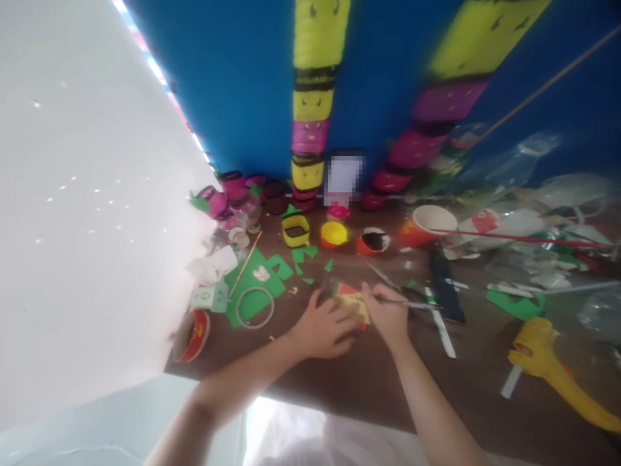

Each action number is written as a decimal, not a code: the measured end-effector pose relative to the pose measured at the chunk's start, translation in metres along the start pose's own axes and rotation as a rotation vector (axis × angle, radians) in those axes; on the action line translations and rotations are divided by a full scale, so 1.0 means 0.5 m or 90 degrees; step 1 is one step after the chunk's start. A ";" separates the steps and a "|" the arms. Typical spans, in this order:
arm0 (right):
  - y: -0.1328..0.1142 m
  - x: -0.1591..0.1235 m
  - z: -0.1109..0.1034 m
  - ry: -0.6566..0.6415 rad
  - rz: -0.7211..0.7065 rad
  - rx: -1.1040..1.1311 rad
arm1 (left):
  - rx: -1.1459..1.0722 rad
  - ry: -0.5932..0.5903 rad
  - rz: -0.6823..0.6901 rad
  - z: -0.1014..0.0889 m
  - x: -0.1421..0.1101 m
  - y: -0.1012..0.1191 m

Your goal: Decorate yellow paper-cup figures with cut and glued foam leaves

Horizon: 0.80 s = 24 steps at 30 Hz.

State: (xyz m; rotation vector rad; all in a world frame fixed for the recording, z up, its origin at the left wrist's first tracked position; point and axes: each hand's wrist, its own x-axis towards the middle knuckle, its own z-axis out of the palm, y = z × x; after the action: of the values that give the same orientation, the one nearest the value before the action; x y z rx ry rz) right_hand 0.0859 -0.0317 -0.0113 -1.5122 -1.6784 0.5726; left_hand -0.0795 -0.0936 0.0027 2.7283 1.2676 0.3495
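My left hand (pixel 327 328) lies across the left side of a small red and yellow piece (pixel 353 304), fingers spread and stretched over it. Whether the piece is paper or a cup is blurred. Closed in a writing grip, my right hand (pixel 389 317) holds a thin dark pen or brush (pixel 407 303) at the piece's right edge. The tool's long end points right, and its tip is hard to make out. Just beyond my right hand lies a pair of scissors (pixel 383 274). A white and green cutter-like strip (pixel 441 323) rests to the right.
Green paper (pixel 264 285) with a clear ring (pixel 255 308) is at left. Behind stand a yellow paint cup (pixel 334 234), a dark paint cup (pixel 374 241) and a large paper cup (pixel 435 219). A yellow glue gun (pixel 538 346) lies right, near plastic bottles (pixel 514 226).
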 end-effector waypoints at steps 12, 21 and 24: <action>0.002 -0.005 -0.005 0.096 0.018 0.034 | -0.026 0.011 -0.002 -0.003 0.000 -0.002; 0.019 -0.008 -0.102 0.040 -0.032 0.021 | -0.037 0.132 -0.071 0.007 0.001 -0.010; 0.040 -0.023 -0.118 -0.044 -0.084 -0.016 | -0.050 0.209 -0.151 0.013 0.004 -0.016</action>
State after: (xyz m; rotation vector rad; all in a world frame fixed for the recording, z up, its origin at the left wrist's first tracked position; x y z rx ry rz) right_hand 0.1447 -0.0493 0.0049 -1.4005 -1.8298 0.5409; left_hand -0.0827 -0.0871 -0.0047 2.4879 1.5968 0.8273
